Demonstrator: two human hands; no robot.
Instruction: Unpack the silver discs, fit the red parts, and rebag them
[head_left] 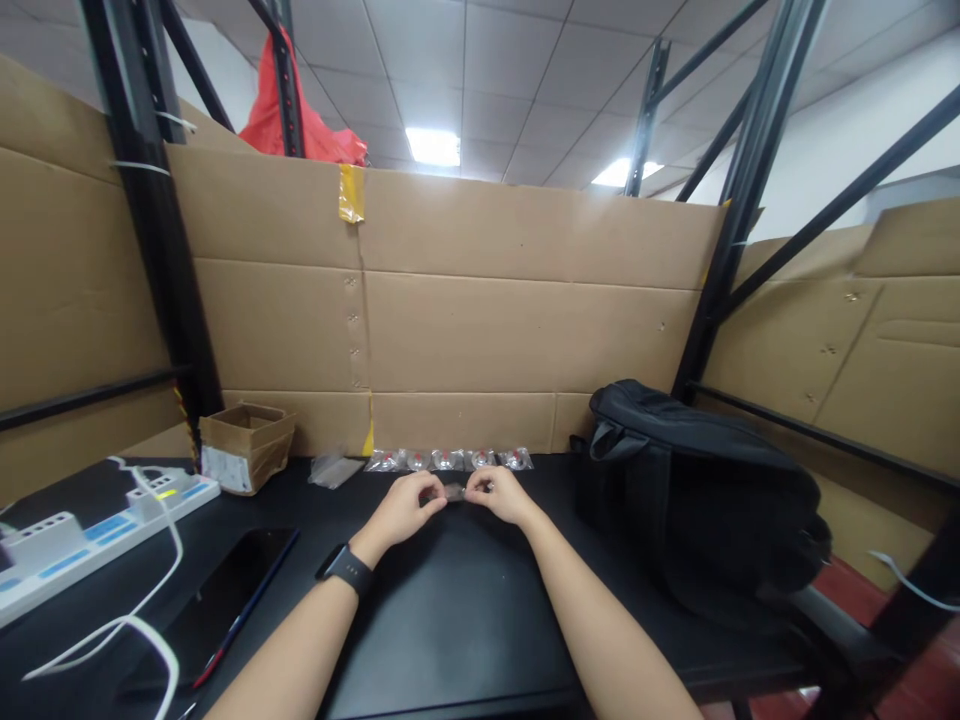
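Between my two hands, above the black table, is a small clear plastic bag (454,492); what is in it is too small to make out. My left hand (405,508), with a black watch on the wrist, pinches the bag's left end. At its right end, the thumb and fingers of my right hand (501,494) are pinched together. Just beyond my hands, several small clear packets (448,459) lie in a row along the cardboard wall, each with a round silvery thing and a red spot inside.
Flat clear bags (334,470) lie left of the row, beside a small open cardboard box (247,446). A white power strip (105,540) with cables and a dark phone (244,590) are on the left. A black backpack (697,500) stands at the right.
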